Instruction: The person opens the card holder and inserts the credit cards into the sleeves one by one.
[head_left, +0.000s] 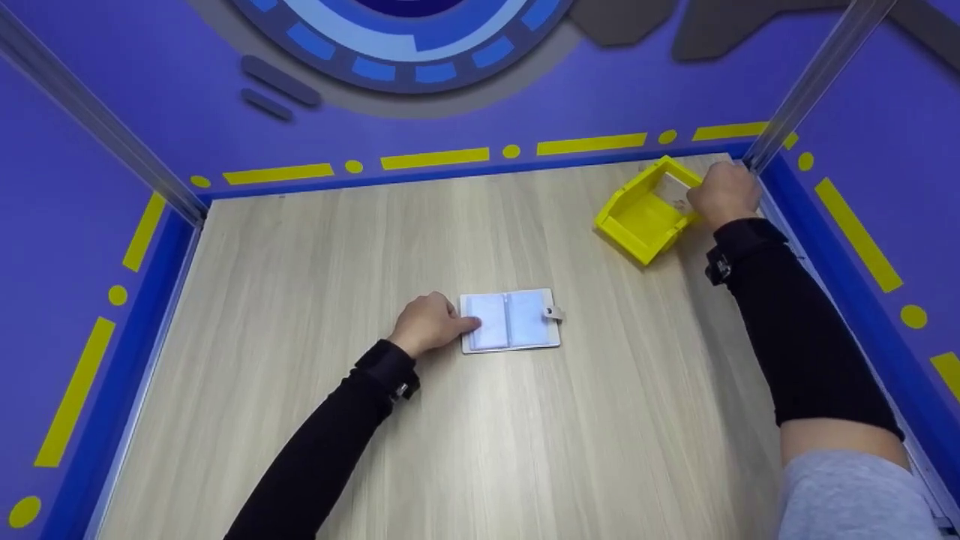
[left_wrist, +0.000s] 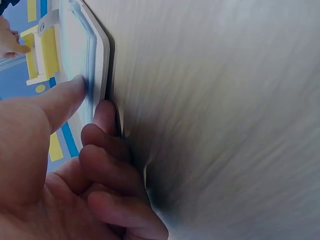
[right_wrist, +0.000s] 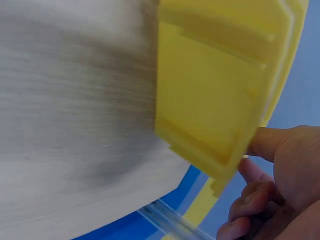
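In the head view an open card holder (head_left: 508, 321) lies at mid-table, with clear sleeves on both halves and a snap strap (head_left: 553, 313) on its right side. My left hand (head_left: 429, 324) pinches its left edge. The left wrist view shows the thumb (left_wrist: 75, 95) on the sleeve and the index fingertip (left_wrist: 104, 114) at the underside of the cover. At the back right, my right hand (head_left: 726, 193) grips the rim of a yellow bin (head_left: 637, 244) between thumb and fingers. A pale patch with small brown marks (head_left: 675, 193) shows inside the bin.
Blue panels (head_left: 450, 139) with yellow markings enclose the wooden table (head_left: 337, 247) at the back and sides. Metal posts (head_left: 814, 82) stand at the two rear corners, the right one close behind my right hand.
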